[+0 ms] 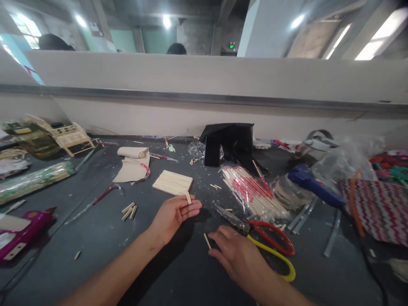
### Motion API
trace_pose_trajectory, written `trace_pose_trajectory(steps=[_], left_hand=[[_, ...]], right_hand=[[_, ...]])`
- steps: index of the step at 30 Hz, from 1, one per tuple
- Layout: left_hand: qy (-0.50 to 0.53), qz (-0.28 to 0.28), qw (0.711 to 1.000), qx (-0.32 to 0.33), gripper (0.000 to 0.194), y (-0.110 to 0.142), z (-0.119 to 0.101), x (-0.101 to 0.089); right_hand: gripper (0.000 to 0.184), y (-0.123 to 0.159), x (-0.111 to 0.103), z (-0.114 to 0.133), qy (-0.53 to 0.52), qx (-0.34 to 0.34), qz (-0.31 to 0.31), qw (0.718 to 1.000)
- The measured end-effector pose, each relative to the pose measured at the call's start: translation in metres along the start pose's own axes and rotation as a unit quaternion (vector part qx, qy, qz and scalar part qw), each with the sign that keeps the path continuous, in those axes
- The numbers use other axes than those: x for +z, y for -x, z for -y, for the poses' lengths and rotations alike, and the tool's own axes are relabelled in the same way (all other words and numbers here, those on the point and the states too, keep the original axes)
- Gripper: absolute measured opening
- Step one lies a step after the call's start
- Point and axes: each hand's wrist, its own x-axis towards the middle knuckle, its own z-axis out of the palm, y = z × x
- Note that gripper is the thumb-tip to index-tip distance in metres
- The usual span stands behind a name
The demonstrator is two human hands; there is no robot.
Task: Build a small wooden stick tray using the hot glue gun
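Observation:
My left hand (174,216) is closed, with short wooden sticks (188,198) pinched at its fingertips, just in front of a flat panel of wooden sticks laid side by side (173,182). To the right, my right hand (237,255) rests low over the table, thumb and forefinger apart. A single short stick (207,241) lies right at those fingertips; one end seems to touch the thumb. Beside this hand are scissor-like cutters (270,236) with one red and one yellow handle, partly covered by it. Several cut stick pieces (129,211) lie left of my left hand.
A plastic bag of sticks (250,191) and a blue glue gun (315,185) are at the right. Behind stands a black folded piece (229,142). Leftward are a magenta tool (27,231), a wrapped stick bundle (38,180) and a small wooden model (72,136). A low partition (204,74) closes the back.

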Motion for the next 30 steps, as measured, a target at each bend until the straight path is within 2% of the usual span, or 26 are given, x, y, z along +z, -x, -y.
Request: trace_pose_trajectory(steps=[2, 6, 8, 11, 14, 16, 18, 24, 30], left_hand=[[-0.001, -0.002, 1.0, -0.003, 0.017, 0.0, 0.001, 0.0], [0.0, -0.005, 1.0, -0.002, 0.017, -0.002, 0.001, -0.001], [0.003, -0.004, 1.0, 0.0, 0.018, -0.001, 0.001, -0.001], [0.013, -0.002, 1.0, 0.002, 0.017, 0.0, 0.001, -0.001], [0.028, 0.009, 1.0, -0.005, 0.016, 0.002, 0.003, 0.002], [0.04, 0.016, 0.999, -0.011, 0.016, 0.003, 0.006, 0.004], [0.056, 0.017, 0.998, -0.009, 0.016, 0.004, 0.008, 0.007], [0.079, 0.015, 0.997, -0.011, 0.014, 0.006, 0.012, 0.011], [0.081, 0.013, 0.996, -0.025, 0.015, 0.007, 0.011, 0.012]], right_hand=[[0.012, -0.001, 0.0, 0.0, 0.0, -0.004, -0.001, 1.0], [0.016, -0.006, -0.001, -0.002, 0.013, -0.016, 0.004, 1.0], [0.014, -0.013, -0.006, -0.003, -0.018, -0.001, -0.001, 1.0], [0.012, -0.031, -0.019, -0.006, -0.118, 0.06, -0.076, 0.988], [0.012, -0.051, -0.031, -0.006, -0.213, 0.113, -0.174, 0.955], [0.013, -0.061, -0.033, -0.003, -0.248, 0.129, -0.211, 0.937], [0.014, -0.065, -0.029, 0.0, -0.248, 0.135, -0.219, 0.934], [0.014, -0.062, -0.006, 0.005, -0.179, 0.091, -0.21, 0.957], [0.015, -0.063, 0.001, 0.003, -0.119, 0.057, -0.22, 0.967]])
